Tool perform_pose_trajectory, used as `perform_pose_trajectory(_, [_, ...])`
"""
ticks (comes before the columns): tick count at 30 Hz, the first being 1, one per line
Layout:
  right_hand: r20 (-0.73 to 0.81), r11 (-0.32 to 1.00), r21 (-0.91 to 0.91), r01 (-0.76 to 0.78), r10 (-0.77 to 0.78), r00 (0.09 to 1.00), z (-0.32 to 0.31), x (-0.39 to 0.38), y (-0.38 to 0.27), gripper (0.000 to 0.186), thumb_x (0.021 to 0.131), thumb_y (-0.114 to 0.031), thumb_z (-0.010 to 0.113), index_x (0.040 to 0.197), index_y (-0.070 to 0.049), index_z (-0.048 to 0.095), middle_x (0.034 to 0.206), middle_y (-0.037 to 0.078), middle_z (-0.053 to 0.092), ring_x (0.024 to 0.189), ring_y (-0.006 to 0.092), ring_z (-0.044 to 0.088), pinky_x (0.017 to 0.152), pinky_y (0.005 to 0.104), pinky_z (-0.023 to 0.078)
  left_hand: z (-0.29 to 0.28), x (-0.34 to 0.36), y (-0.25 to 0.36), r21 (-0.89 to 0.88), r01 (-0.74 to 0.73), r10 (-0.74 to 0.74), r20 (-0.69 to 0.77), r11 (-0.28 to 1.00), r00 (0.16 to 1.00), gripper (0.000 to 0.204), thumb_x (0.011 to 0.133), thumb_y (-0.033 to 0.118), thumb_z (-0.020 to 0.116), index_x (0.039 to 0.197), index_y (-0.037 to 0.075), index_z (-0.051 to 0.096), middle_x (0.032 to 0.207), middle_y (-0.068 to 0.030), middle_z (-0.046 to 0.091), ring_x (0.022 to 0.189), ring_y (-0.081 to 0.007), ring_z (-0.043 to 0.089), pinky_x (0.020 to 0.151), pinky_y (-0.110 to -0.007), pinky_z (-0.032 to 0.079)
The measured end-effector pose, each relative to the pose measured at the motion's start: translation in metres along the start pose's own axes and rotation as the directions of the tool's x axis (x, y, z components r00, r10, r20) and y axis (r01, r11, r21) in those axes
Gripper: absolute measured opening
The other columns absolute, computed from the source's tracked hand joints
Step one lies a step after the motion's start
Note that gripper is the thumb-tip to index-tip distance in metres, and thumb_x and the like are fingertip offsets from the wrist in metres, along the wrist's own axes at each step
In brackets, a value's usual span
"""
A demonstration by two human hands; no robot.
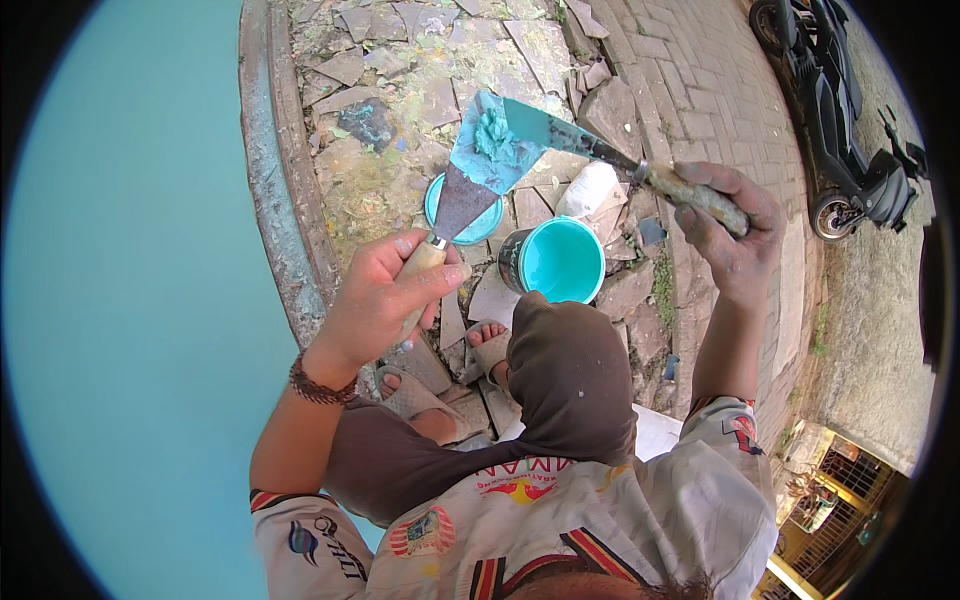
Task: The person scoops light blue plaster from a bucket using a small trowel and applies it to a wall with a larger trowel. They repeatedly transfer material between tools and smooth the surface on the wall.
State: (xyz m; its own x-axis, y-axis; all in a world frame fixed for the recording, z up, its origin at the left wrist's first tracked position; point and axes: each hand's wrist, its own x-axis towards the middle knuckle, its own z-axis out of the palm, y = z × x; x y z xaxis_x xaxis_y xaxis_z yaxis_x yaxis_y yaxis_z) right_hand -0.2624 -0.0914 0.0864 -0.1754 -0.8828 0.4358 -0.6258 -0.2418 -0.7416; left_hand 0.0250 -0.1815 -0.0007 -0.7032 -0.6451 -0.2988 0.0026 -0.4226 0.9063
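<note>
My left hand [385, 295] grips the wooden handle of a wide scraper [465, 200], its blade raised and loaded with a lump of turquoise paste [497, 135]. My right hand [735, 230] is closed round the worn handle of a putty knife [560, 130], whose turquoise-smeared blade reaches across to the scraper's far corner, apparently touching it. Below them an open bucket [565, 260] shows a turquoise inside. A round turquoise lid [480, 225] lies partly hidden behind the scraper. A white bag or bundle [590, 188] rests beside the bucket.
A turquoise wall [130, 290] fills the left. The ground [370, 60] is broken, paint-spattered paving. At upper right a black scooter [850, 150] stands beside a brick path [680, 80]. A yellow metal cage structure [840, 485] appears at lower right. My sandalled feet are below.
</note>
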Motion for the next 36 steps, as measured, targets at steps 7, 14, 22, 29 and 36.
perform_pose_trajectory(7, [0.041,0.969,-0.205,0.134,-0.128,0.991,-0.04,0.039,-0.151,0.028,0.071,-0.001,0.069,0.1,0.001,0.067,0.081,0.009,0.068,0.07,0.0125,0.064,0.061,0.0222,0.049,0.055,-0.076,0.11,-0.087,-0.104,0.087,-0.178,0.991,0.98,0.014,0.087,0.011,0.063,0.097,0.002,0.06,0.06,0.0007,0.052,0.045,-0.0038,0.045,0.04,-0.019,0.034])
perform_pose_trajectory(14, [0.045,0.996,-0.092,-0.012,0.016,0.999,-0.113,0.091,-0.31,0.028,0.075,-0.002,0.068,0.102,0.001,0.064,0.084,0.012,0.068,0.075,0.0135,0.065,0.067,0.025,0.051,0.126,-0.182,0.262,-0.153,-0.124,0.075,-0.292,0.98,0.953,0.013,0.088,0.012,0.062,0.097,0.003,0.059,0.065,0.0017,0.054,0.052,-0.0035,0.049,0.045,-0.019,0.037])
perform_pose_trajectory(22, [0.333,0.491,0.707,-0.509,0.404,0.852,-0.221,0.12,-0.4,0.038,0.088,-0.015,0.059,0.121,0.003,0.055,0.093,0.014,0.067,0.059,0.0066,0.051,0.046,0.018,0.038,0.2,-0.259,0.372,-0.094,-0.114,0.09,-0.226,0.989,0.97,0.015,0.089,0.017,0.06,0.097,0.005,0.057,0.056,-0.0012,0.051,0.042,-0.0071,0.043,0.037,-0.022,0.033])
perform_pose_trajectory(29, [0.461,0.371,0.755,-0.54,0.286,0.84,-0.353,0.102,-0.362,0.047,0.092,-0.019,0.056,0.132,0.004,0.046,0.103,0.02,0.065,0.064,0.0084,0.051,0.046,0.0181,0.037,0.296,-0.228,0.376,-0.24,-0.132,0.08,-0.214,0.962,0.974,0.021,0.089,0.019,0.06,0.103,0.004,0.056,0.058,-0.0029,0.051,0.042,-0.0072,0.042,0.039,-0.021,0.035])
perform_pose_trajectory(36, [0.355,0.559,0.605,-0.567,0.448,0.82,-0.464,0.087,-0.323,0.046,0.092,-0.021,0.057,0.128,0.005,0.05,0.103,0.019,0.065,0.064,0.0082,0.051,0.048,0.018,0.035,0.401,-0.148,0.353,-0.312,-0.023,-0.021,-0.137,0.95,0.99,0.024,0.089,0.018,0.058,0.106,0.003,0.053,0.063,-0.0046,0.053,0.04,-0.0109,0.043,0.038,-0.024,0.036])
